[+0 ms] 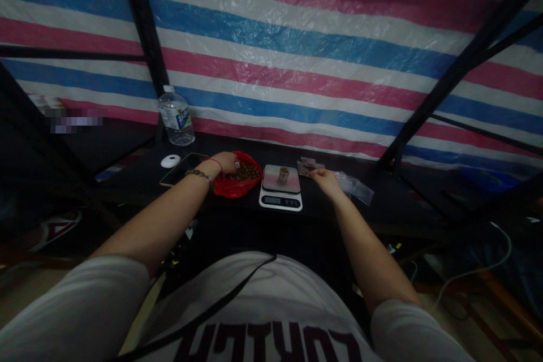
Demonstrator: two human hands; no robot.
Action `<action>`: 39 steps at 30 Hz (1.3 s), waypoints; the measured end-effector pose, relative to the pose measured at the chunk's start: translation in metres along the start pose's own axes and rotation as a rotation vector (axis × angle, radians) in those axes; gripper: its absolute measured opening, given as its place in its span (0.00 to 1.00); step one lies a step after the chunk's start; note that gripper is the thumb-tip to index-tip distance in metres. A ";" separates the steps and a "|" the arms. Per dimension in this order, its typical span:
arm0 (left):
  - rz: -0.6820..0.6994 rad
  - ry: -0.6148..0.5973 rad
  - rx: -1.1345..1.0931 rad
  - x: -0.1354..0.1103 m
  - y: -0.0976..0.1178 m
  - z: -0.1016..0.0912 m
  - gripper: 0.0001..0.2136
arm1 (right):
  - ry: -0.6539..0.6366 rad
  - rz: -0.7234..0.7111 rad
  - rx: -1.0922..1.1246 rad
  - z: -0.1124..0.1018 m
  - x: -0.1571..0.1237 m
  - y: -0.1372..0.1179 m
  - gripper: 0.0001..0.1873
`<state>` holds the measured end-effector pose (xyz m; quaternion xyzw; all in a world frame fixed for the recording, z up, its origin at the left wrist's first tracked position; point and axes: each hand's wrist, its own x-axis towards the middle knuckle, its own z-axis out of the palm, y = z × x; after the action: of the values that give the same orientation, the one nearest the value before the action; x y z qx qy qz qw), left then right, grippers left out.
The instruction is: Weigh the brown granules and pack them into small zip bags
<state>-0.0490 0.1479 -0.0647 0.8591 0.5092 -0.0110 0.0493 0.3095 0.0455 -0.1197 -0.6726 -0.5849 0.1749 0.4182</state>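
left hand (224, 163): in red bag (231, 188) | right hand (324, 180): at small packet (307, 167), perhaps pinching | scale (280, 194): between

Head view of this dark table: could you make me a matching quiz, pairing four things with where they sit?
1 water bottle
2 red bag
3 kitchen scale
4 clear packets

A under the left hand
B just right of the right hand
C between the two hands
D back left, by the striped tarp

Pairs: 1-D, 2-A, 3-C, 4-B
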 end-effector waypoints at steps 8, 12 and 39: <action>0.034 -0.167 -0.025 0.004 0.000 -0.002 0.16 | -0.018 0.010 -0.033 0.001 -0.003 -0.005 0.16; 0.053 -0.161 0.026 0.001 0.009 -0.005 0.18 | -0.019 0.003 -0.019 0.000 -0.003 -0.005 0.16; 0.142 -0.080 -0.053 0.002 0.007 -0.004 0.11 | -0.046 0.004 -0.027 -0.002 -0.001 0.000 0.16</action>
<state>-0.0416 0.1466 -0.0607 0.8903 0.4449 -0.0284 0.0930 0.3105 0.0435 -0.1189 -0.6752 -0.5952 0.1832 0.3954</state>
